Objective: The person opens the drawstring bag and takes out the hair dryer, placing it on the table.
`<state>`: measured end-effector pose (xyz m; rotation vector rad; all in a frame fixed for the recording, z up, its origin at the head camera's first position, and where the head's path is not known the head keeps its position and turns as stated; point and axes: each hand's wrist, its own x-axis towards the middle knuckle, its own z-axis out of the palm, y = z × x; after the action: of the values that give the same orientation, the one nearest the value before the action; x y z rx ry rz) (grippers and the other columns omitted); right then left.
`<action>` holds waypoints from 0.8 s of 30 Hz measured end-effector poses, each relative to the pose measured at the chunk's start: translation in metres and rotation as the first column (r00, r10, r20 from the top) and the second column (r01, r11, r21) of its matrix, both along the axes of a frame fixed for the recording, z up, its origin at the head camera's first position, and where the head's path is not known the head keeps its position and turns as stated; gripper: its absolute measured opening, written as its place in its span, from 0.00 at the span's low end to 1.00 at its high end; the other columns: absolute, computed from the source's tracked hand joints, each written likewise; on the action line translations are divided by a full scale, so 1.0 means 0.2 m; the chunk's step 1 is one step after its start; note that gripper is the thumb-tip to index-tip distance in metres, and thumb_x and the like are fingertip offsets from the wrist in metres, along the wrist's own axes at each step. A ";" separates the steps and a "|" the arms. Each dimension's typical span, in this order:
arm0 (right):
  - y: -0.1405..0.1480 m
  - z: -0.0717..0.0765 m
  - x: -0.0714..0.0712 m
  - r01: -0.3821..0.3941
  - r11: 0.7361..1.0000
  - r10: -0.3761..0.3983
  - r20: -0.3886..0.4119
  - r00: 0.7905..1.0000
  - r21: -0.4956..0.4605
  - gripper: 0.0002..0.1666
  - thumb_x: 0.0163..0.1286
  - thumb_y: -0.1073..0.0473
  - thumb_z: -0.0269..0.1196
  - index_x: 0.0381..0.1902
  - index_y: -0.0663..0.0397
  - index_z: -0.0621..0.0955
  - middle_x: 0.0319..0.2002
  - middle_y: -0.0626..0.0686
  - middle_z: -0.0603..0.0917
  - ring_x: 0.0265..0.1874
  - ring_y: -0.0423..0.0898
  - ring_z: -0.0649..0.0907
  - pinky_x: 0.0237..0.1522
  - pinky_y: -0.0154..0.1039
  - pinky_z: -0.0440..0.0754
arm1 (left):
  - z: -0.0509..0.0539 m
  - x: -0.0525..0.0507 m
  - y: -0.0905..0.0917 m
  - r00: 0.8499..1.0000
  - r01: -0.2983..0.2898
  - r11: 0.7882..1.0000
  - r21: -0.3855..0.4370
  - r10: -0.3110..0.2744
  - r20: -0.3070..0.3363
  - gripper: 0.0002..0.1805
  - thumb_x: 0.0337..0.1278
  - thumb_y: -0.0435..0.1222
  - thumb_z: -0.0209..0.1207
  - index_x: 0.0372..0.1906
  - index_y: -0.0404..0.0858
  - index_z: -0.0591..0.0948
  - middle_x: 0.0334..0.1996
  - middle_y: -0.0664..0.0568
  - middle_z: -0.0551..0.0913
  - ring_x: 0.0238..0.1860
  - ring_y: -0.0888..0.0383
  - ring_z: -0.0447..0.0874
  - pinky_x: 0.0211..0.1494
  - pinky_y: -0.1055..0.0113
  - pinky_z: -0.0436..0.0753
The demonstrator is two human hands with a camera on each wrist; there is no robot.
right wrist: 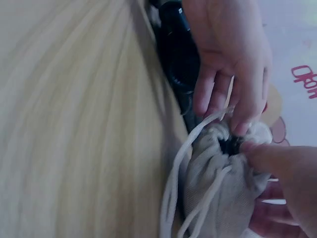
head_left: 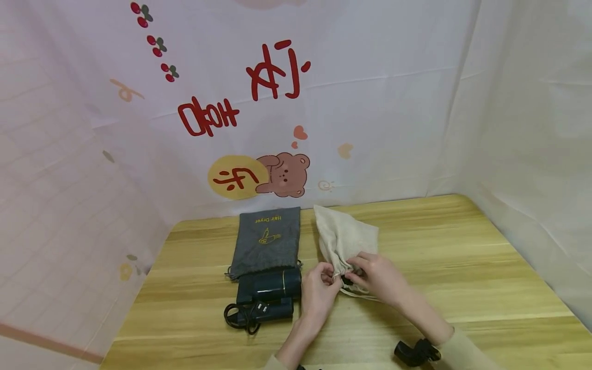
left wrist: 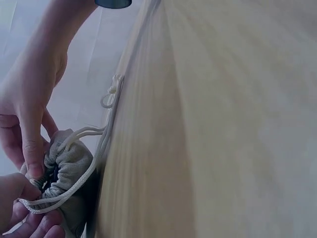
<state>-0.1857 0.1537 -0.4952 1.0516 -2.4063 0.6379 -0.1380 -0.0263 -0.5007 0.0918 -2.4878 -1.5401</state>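
Just right of the grey pouch [head_left: 265,246], a beige drawstring bag [head_left: 349,231] lay on the wooden table [head_left: 462,267], its gathered mouth turned toward the person. Something dark [right wrist: 229,147] showed inside that mouth, too little of it visible to name. The left hand [head_left: 320,288], beyond the pouch's near right corner, pinched the gathered cloth at one side of the mouth with thumb and curled fingers; the right hand [head_left: 376,272], farther right of the pouch, gripped the other side — thumb at the rim, fingers bent around the cloth. A pale cord [right wrist: 172,191] hung in a loop from the bag's neck. Directly on the near side of the pouch lay a dark blue hair dryer [head_left: 268,285], its handle folded alongside the body, with a black cable [head_left: 250,314] bundled over the handle. The pouch itself lay flat, its yellow lettering upside down from the person's side. Behind the pouch rose a white cloth [head_left: 393,103], where a printed bear [head_left: 284,177] leaned beside a yellow disc [head_left: 233,177] — and, higher above the pouch, red characters [head_left: 277,72] ran across the fabric.
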 end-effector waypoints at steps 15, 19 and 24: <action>-0.01 0.04 0.00 0.009 0.995 -0.018 0.087 0.996 0.103 0.11 0.60 0.66 0.73 0.42 0.54 0.91 0.34 0.46 0.87 0.29 0.37 0.84 0.33 0.33 0.84 | -0.01 -0.02 0.00 1.000 0.022 0.995 0.102 -0.024 0.013 0.05 0.59 0.33 0.72 0.38 0.38 0.89 0.35 0.49 0.91 0.31 0.69 0.86 0.36 0.77 0.84; -0.02 0.04 0.00 0.039 0.998 -0.044 0.110 0.993 0.051 0.11 0.62 0.67 0.71 0.42 0.54 0.91 0.35 0.45 0.89 0.29 0.35 0.84 0.33 0.31 0.83 | -0.02 -0.02 0.01 0.999 0.032 0.995 0.090 -0.032 0.003 0.07 0.58 0.33 0.74 0.41 0.38 0.89 0.36 0.49 0.91 0.32 0.70 0.86 0.37 0.77 0.84; -0.02 0.05 0.01 0.024 1.000 -0.024 0.139 0.990 -0.001 0.10 0.64 0.66 0.73 0.44 0.55 0.91 0.36 0.46 0.90 0.31 0.36 0.86 0.34 0.31 0.84 | -0.03 -0.02 0.01 0.999 0.031 0.998 0.054 -0.030 -0.025 0.06 0.56 0.30 0.74 0.39 0.37 0.89 0.36 0.49 0.90 0.32 0.69 0.87 0.36 0.77 0.84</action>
<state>-0.1844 0.1502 -0.4848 1.0057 -2.5326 0.7277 -0.1416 -0.0251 -0.5066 0.0439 -2.4409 -1.6113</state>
